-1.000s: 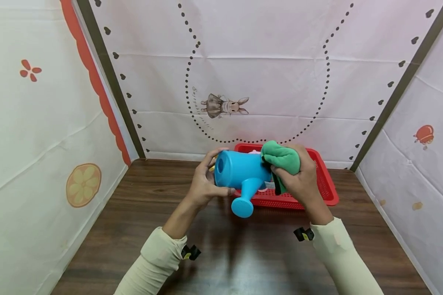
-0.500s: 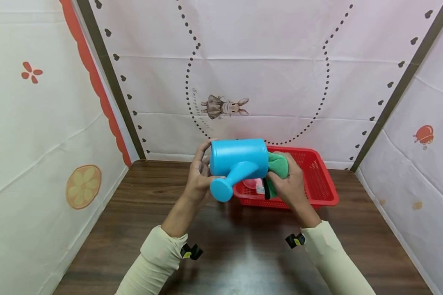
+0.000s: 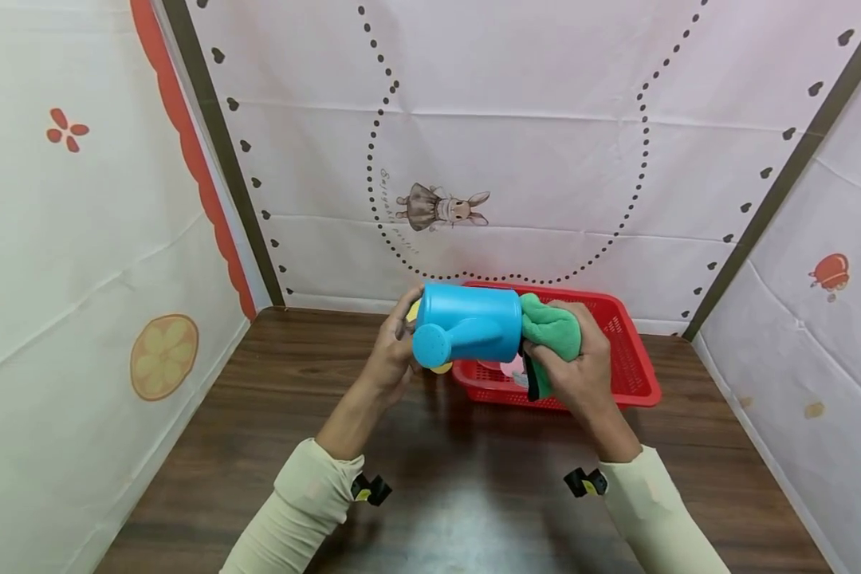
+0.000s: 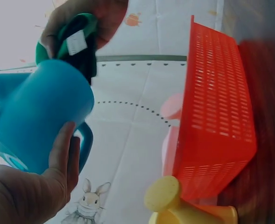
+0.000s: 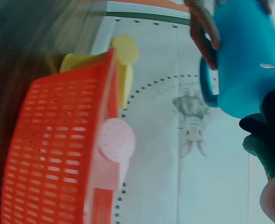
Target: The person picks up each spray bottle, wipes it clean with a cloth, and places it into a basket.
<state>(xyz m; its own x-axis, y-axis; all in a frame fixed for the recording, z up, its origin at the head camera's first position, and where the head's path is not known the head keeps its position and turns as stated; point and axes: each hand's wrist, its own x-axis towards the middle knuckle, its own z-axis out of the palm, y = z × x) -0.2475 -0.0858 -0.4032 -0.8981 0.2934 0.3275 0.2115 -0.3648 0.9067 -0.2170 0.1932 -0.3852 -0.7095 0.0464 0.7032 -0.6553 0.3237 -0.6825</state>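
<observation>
A blue toy watering can [image 3: 466, 319] is held sideways above the table, its round sprinkler head pointing left toward me in the head view. My left hand [image 3: 391, 351] grips it by the end at the left; in the left wrist view the fingers [image 4: 62, 149] curl along its body, and its handle loop shows behind them. My right hand [image 3: 581, 359] holds a bunched green cloth [image 3: 551, 327] with a dark underside and a white tag. The cloth meets the can's right end.
Behind the hands stands a red perforated basket [image 3: 634, 359] with a pink watering can [image 5: 117, 140] in it. A yellow watering can [image 4: 174, 200] stands by the basket's left end. Patterned cloth walls enclose the wooden table [image 3: 258, 478] at the back and sides.
The watering can has turned in my left hand, its sprinkler head swinging from near the middle to the left. The cloth moved from the can's upper right side to its right end.
</observation>
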